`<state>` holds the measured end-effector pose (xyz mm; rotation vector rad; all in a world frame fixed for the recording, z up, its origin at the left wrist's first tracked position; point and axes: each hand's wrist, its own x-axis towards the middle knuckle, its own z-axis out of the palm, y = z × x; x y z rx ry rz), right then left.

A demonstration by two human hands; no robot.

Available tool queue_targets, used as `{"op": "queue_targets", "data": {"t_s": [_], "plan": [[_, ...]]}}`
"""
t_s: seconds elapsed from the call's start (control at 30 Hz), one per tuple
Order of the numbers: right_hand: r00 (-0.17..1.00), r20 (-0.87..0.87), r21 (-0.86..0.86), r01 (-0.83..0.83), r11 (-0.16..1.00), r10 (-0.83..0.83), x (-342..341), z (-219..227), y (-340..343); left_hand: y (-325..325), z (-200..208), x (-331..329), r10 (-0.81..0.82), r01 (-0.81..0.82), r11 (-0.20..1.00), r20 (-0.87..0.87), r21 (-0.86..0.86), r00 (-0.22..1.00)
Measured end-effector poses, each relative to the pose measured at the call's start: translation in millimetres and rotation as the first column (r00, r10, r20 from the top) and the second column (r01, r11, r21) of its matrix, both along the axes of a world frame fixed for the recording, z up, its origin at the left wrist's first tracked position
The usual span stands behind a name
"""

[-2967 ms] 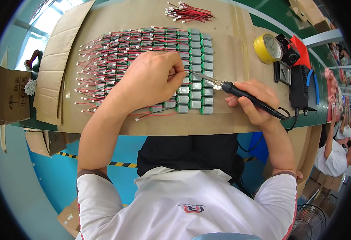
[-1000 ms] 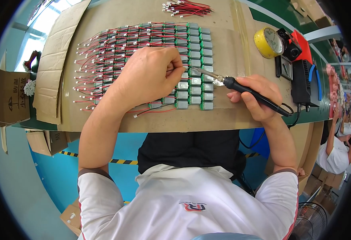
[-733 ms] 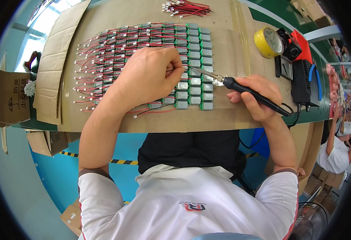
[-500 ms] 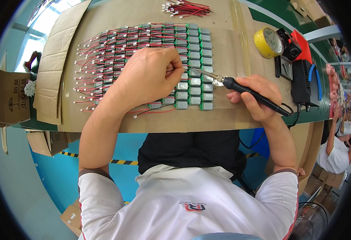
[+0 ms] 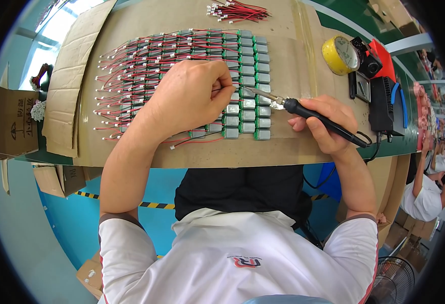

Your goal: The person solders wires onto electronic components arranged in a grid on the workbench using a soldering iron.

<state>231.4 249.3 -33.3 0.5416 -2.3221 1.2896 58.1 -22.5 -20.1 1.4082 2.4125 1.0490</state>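
Note:
My right hand (image 5: 338, 112) grips a black-handled soldering iron (image 5: 294, 107) like a pen. Its metal tip points left and reaches the small grey blocks with green boards (image 5: 247, 114), near my left fingertips. My left hand (image 5: 192, 96) hovers over the rows with thumb and forefinger pinched together on what looks like a thin wire, mostly hidden by the fingers. Many blocks on the left carry red and black wire leads (image 5: 112, 104) with white connectors. The two right-hand columns show no leads. My left hand and forearm cover part of the middle rows.
A bundle of red and black leads (image 5: 237, 11) lies at the far edge. On the right are a yellow tape roll (image 5: 340, 54), a black box-shaped unit (image 5: 383, 104) and blue-handled pliers (image 5: 403, 104). Cardboard (image 5: 278, 152) covers the table; a flap (image 5: 75, 76) stands left. People work far right.

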Motion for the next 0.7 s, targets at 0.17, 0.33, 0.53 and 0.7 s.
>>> {"op": "queue_targets", "data": {"t_s": [0.17, 0.33, 0.53, 0.7], "plan": [[1.000, -0.007, 0.009, -0.002, 1.000, 0.002, -1, 0, 0, -1, -1, -1, -0.008, 0.008, 1.000, -0.009, 0.004, 1.000], [1.000, -0.006, 0.007, 0.008, 1.000, -0.008, -1, -1, 1, -3, 3, 0, -0.042, 0.042, 0.999, 0.022, 0.006, 0.999], [1.000, -0.008, 0.017, 0.010, 1.000, -0.009, 0, 0, 1, -5, 10, 0, -0.134, 0.134, 0.991, -0.014, 0.005, 0.991], [1.000, -0.013, 0.012, 0.002, 1.000, -0.002, -1, 0, 1, -7, 6, -3, -0.175, 0.177, 0.984, -0.048, 0.032, 0.983]]}}
